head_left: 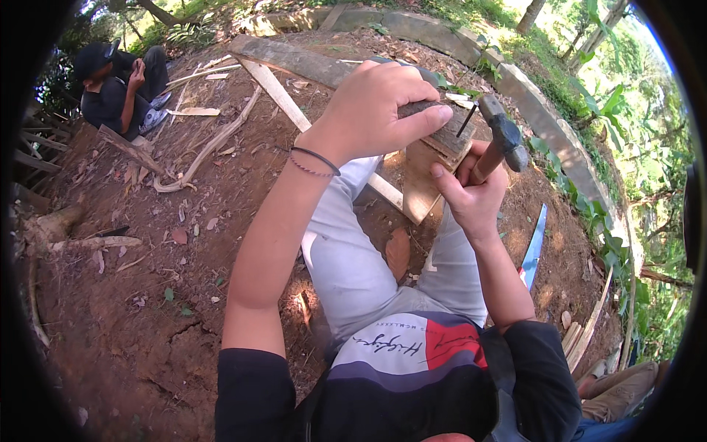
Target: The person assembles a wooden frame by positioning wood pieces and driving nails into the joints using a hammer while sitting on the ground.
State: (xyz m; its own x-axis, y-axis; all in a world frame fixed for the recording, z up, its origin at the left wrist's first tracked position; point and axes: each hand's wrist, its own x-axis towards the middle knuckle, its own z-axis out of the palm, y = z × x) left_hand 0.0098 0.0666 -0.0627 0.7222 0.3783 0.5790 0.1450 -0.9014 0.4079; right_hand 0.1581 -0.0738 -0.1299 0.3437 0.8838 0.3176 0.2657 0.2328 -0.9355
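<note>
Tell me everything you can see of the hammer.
The hammer has a dark grey, worn-looking head that seems to be metal, with a blunt, rounded end toward the lower right of the picture. Its brown handle looks wooden. The person's right hand is closed around the handle, hiding its far end. The head shows beyond the fist, slanting in the picture, just right of a dark nail standing in the wood; whether it touches the nail is hard to tell.
</note>
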